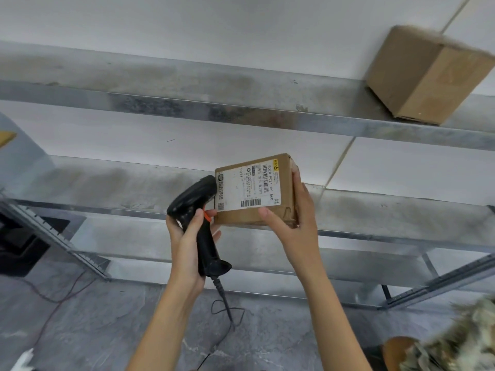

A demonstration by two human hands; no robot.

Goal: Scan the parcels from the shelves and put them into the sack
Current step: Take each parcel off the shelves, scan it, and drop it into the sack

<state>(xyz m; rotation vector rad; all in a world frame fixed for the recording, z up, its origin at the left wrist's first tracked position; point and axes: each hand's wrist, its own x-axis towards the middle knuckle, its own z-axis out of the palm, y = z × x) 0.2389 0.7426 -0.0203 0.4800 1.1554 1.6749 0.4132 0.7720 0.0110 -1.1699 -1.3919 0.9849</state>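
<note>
head view: left hand (pixel 187 242) aims scanner (pixel 199 210) at parcel (pixel 254 188)

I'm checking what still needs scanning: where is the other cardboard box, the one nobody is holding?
In the head view the loose cardboard box sits on the upper metal shelf at the top right, above and to the right of the labelled parcel held in the right hand.

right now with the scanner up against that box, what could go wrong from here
The scanner in the left hand sits at the label's edge, so it may miss the barcodes. The right hand grips the parcel by one end only; it could slip. The scanner's cable dangles and loops, and could snag.
</note>
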